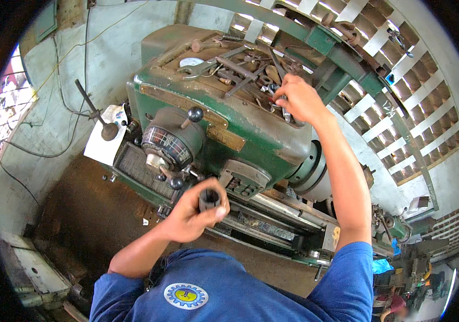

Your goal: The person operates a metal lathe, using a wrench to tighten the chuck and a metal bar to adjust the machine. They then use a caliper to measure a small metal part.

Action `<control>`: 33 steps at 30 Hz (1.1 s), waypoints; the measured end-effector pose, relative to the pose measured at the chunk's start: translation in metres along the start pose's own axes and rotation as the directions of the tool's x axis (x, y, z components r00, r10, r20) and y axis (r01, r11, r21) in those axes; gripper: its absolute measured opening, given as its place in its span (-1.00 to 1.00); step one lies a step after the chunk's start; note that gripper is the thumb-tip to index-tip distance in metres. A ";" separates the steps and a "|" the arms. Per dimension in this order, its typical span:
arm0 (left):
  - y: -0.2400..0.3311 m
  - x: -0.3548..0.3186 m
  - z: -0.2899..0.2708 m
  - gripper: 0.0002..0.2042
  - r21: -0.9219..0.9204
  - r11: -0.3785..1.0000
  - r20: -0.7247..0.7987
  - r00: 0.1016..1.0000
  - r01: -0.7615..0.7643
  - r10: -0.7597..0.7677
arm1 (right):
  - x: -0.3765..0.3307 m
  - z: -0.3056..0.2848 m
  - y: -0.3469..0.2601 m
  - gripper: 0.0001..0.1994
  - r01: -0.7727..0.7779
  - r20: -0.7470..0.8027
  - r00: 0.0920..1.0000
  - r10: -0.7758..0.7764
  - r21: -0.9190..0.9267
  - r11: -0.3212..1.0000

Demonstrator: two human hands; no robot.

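My left hand (189,216) is closed around a dark, hollow metal cylinder (209,200), its open end facing up, in front of the lathe's control levers. My right hand (303,100) reaches over the right end of the green lathe headstock (224,115). Its fingers are bent around a short silver metal tool (287,114), partly hidden by the hand. Beside it, on the headstock's top, lies a heap of tools. Among them are an open-ended wrench (200,68) and a T-shaped metal bar (237,68).
A round speed dial (167,140) and ball-ended levers (195,114) stick out from the headstock front. The chuck (315,174) sits at its right, above the lathe bed (277,214). A white paper (103,140) hangs at left. Lattice wall openings (401,107) are behind.
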State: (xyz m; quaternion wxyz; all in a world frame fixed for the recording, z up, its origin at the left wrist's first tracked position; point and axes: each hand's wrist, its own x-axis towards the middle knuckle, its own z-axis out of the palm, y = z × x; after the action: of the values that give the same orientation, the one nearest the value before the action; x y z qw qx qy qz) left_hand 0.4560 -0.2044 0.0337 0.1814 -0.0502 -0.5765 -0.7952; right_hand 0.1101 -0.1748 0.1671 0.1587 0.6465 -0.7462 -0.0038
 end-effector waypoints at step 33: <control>0.010 0.185 0.027 -0.74 0.633 0.753 -0.233 0.885 -0.178 0.404 | -0.021 -0.095 -0.014 -0.79 0.526 -0.273 0.850 -0.451 0.391 0.755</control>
State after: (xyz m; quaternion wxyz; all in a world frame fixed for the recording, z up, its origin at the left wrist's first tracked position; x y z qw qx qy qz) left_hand 0.2845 -0.2249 0.1048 0.4125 0.0632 -0.7382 -0.5300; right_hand 0.1491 -0.1384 0.2493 0.0577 0.8358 -0.5152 0.1808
